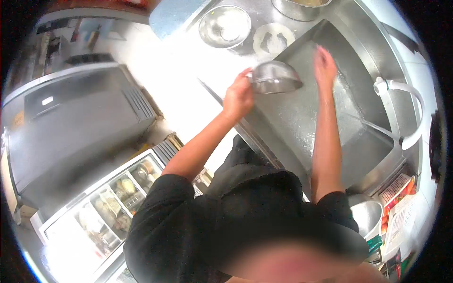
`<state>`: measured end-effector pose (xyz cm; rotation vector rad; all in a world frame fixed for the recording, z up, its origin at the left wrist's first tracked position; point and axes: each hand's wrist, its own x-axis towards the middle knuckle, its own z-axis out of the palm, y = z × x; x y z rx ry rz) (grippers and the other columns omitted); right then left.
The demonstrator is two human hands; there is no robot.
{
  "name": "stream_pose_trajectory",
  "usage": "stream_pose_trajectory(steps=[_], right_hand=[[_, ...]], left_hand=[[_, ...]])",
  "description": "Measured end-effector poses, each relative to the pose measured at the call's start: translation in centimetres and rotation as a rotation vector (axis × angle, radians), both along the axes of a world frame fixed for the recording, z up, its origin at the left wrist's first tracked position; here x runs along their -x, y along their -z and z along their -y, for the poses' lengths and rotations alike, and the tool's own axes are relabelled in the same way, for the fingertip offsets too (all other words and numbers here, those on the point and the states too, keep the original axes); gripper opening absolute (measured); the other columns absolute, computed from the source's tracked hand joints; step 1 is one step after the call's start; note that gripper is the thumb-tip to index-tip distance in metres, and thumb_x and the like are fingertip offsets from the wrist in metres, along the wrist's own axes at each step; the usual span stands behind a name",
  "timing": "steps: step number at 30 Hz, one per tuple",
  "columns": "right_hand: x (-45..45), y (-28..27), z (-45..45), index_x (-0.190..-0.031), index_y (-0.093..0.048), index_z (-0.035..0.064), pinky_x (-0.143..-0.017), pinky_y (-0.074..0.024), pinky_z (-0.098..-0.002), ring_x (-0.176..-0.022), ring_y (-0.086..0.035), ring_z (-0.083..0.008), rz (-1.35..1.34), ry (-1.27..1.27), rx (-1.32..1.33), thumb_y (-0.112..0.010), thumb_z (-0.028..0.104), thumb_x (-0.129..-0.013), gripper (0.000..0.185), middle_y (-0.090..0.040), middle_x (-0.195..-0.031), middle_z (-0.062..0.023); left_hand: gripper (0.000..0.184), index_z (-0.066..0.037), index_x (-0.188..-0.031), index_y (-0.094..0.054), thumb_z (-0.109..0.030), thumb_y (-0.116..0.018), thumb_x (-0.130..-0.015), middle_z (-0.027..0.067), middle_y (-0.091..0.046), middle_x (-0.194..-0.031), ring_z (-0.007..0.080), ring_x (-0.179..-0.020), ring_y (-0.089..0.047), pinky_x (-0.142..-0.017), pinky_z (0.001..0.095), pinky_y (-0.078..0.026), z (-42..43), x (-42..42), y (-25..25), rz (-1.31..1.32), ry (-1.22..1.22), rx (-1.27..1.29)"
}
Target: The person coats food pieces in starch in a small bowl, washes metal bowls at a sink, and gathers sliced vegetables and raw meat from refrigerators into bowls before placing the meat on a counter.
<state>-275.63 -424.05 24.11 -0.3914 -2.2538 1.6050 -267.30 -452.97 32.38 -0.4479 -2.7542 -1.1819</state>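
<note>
A shiny metal bowl (277,78) hangs tilted over the near left edge of the sink (302,113). My left hand (239,96) is closed around its left edge. Over the far part of the basin, my right hand (325,67) holds nothing that I can see. Its fingers point away from me, loosely apart and somewhat blurred. Water (377,127) streams into the basin from the white curved faucet (413,96) on the right. The sink floor looks wet.
Beyond the sink stand a metal bowl (225,27), a pale ring-shaped item (273,39) and another metal pan (302,10). At the lower right are a large metal pot (367,214) and white plastic baskets (400,224). A food-filled counter (115,198) lies left.
</note>
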Motion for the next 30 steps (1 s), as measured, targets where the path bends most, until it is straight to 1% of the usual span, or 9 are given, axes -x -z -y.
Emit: stream_pose_trajectory(steps=[2, 4, 8, 11, 13, 17, 19, 23, 30], right_hand=[[6.0, -3.1, 5.8, -0.118, -0.060, -0.0014, -0.085, -0.0498, -0.0307, -0.097, -0.065, -0.0226, 0.222, -0.230, 0.179, -0.070, 0.028, -0.083, 0.046, -0.067, -0.112, -0.0143], [9.5, -6.7, 12.9, -0.137, -0.043, -0.0008, -0.071, -0.0534, -0.0327, -0.088, -0.064, -0.0196, 0.437, -0.365, 0.129, -0.072, 0.047, -0.078, 0.081, -0.065, -0.109, -0.0146], [12.9, 2.7, 17.4, -0.094, -0.063, -0.0062, -0.052, -0.0520, -0.0334, -0.052, -0.062, -0.0218, 0.573, -0.635, 0.034, -0.061, 0.021, -0.079, 0.031, -0.067, -0.083, -0.0124], [5.6, -4.8, 13.9, -0.101, -0.062, -0.0067, -0.048, -0.0489, -0.0321, -0.065, -0.065, -0.0230, 0.384, -0.261, 0.657, -0.062, 0.012, -0.081, 0.027, -0.067, -0.089, -0.0131], [-0.1, -4.3, 8.7, -0.108, -0.061, -0.0059, -0.071, -0.0502, -0.0369, -0.095, -0.061, -0.0232, 0.298, -0.039, 0.693, -0.063, 0.012, -0.083, 0.030, -0.064, -0.104, -0.0136], [-14.6, 11.5, -8.4, -0.106, -0.066, 0.0051, -0.077, -0.0496, -0.0429, -0.093, -0.061, -0.0235, 0.395, 0.367, 0.653, -0.061, 0.016, -0.085, 0.024, -0.064, -0.105, -0.0113], [-24.1, 13.8, -13.8, -0.137, -0.035, 0.0073, -0.078, -0.0552, -0.0447, -0.097, -0.061, -0.0300, 0.401, 0.635, 0.498, -0.058, 0.007, -0.085, 0.057, -0.061, -0.107, -0.0149], [-38.0, 17.8, -16.5, -0.143, -0.024, 0.0107, -0.092, -0.0492, -0.0474, -0.104, -0.059, -0.0345, 0.794, 0.821, -0.265, -0.056, 0.010, -0.085, 0.066, -0.056, -0.122, -0.0210], [-35.7, 20.5, -7.3, -0.119, -0.048, 0.0041, -0.081, -0.0503, -0.0404, -0.096, -0.061, -0.0310, 1.134, 0.491, 0.288, -0.062, 0.018, -0.084, 0.041, -0.061, -0.105, -0.0164]], left_hand=[[0.015, -0.001, -0.092, -0.059, 0.005, -0.052, -0.080, 0.0166, -0.063, -0.108, 0.0277, -0.103, -0.062, -0.075, 0.0401, -0.054, 3.4, -1.3, -1.2, 0.318, -0.276, -0.397], [0.015, 0.002, -0.098, -0.059, 0.003, -0.054, -0.084, 0.0104, -0.063, -0.103, 0.0206, -0.099, -0.060, -0.071, 0.0358, -0.054, 7.7, -1.6, -2.2, 0.319, -0.396, -0.254], [0.009, -0.004, -0.084, -0.048, 0.004, -0.050, -0.089, 0.0098, -0.057, -0.087, 0.0199, -0.080, -0.062, -0.069, 0.0382, -0.060, 13.6, -1.8, -2.2, 0.322, -0.522, -0.533], [0.017, -0.005, -0.079, -0.041, 0.008, -0.050, -0.085, 0.0109, -0.055, -0.087, 0.0203, -0.079, -0.060, -0.071, 0.0423, -0.062, 12.9, -0.7, -3.7, 0.374, -0.795, -0.621], [0.018, -0.004, -0.077, -0.038, 0.007, -0.049, -0.086, 0.0119, -0.054, -0.086, 0.0210, -0.079, -0.058, -0.072, 0.0412, -0.062, 13.9, 0.1, -2.7, 0.414, -0.777, -0.702], [0.013, 0.001, -0.080, -0.042, 0.003, -0.052, -0.088, 0.0159, -0.055, -0.087, 0.0254, -0.079, -0.059, -0.068, 0.0371, -0.062, 13.0, 1.7, -2.2, 0.465, -0.799, -0.815], [0.012, 0.002, -0.083, -0.044, 0.000, -0.054, -0.089, 0.0163, -0.055, -0.087, 0.0274, -0.075, -0.061, -0.062, 0.0350, -0.061, 13.6, 2.8, -1.3, 0.478, -0.775, -0.834], [0.017, 0.005, -0.097, -0.047, -0.006, -0.056, -0.088, 0.0162, -0.055, -0.087, 0.0287, -0.073, -0.061, -0.060, 0.0353, -0.058, 14.2, 2.8, -1.1, 0.506, -0.653, -0.891], [0.022, 0.004, -0.103, -0.047, -0.009, -0.055, -0.087, 0.0172, -0.054, -0.099, 0.0279, -0.077, -0.061, -0.060, 0.0352, -0.055, 10.2, -1.1, -3.4, 0.527, -0.818, -0.673]])
